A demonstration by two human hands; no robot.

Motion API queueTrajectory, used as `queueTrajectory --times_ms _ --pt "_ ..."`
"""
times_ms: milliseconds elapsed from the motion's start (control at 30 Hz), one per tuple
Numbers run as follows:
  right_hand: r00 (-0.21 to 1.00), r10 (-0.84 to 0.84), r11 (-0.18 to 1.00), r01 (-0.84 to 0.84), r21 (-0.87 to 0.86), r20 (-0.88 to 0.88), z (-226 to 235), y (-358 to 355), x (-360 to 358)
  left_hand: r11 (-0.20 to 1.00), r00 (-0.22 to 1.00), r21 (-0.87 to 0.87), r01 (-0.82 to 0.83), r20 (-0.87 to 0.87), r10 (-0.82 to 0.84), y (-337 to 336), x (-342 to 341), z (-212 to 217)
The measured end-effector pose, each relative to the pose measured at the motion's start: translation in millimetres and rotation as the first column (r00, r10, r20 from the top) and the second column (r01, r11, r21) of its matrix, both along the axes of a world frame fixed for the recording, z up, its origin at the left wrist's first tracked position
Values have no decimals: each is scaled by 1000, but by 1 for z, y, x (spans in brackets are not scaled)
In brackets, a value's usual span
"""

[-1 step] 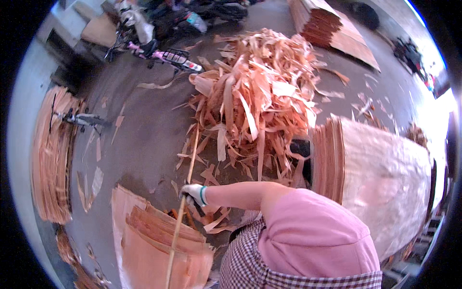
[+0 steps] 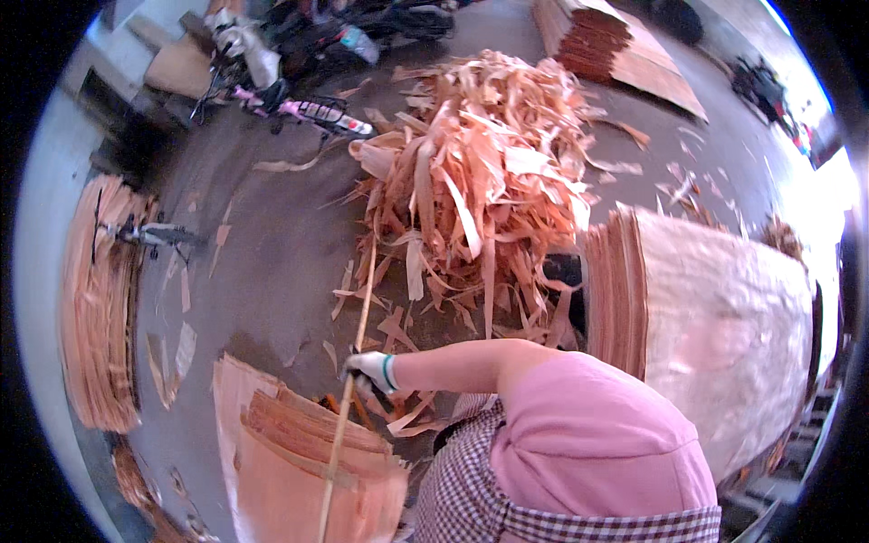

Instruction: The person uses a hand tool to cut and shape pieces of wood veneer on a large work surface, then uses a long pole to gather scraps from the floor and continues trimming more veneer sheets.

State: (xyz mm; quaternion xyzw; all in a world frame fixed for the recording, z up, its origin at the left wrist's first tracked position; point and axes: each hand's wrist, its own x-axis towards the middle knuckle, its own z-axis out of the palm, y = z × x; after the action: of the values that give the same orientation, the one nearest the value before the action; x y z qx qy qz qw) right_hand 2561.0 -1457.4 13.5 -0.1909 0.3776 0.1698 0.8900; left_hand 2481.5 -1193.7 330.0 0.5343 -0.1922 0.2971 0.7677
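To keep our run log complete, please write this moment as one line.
gloved right hand: grip closed on pale stick | stick: far end at edge of shavings pile | left hand: out of view

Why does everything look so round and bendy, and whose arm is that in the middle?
There's no robot here, just a person! A camera worn on the head looks down, and its very wide lens bends straight edges. So you're seeing the person's own body: a pink sleeve, a checked apron, and the right hand in a white glove with a green band. The left hand isn't in view.

The right hand is closed around a long, thin stick. The stick's far end reaches the edge of a big heap of thin, curly strips.

Loose scraps lie on the gray floor. One stack of thin sheets is at the bottom, and a bigger, pale-topped stack is on the right.
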Motion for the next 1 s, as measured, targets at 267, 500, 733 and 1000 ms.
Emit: queueTrajectory --times_ms 267,500,733,1000 --pt "994 -59 997 53 -61 -95 5 96 -88 969 942 202 141 -329 -68 70 -5 -50" --pt "880 -219 851 -39 -523 -422 -74 40 -117 643 675 612 461 -712 193 106 -37 -115" --pt "718 -554 672 86 -735 -423 -167 -118 -136 -158 627 609 777 -732 266 74 -54 -182" --pt "843 -484 603 129 -787 -233 -115 -187 -172 -28 394 404 914 -903 -172 -146 -33 -296"
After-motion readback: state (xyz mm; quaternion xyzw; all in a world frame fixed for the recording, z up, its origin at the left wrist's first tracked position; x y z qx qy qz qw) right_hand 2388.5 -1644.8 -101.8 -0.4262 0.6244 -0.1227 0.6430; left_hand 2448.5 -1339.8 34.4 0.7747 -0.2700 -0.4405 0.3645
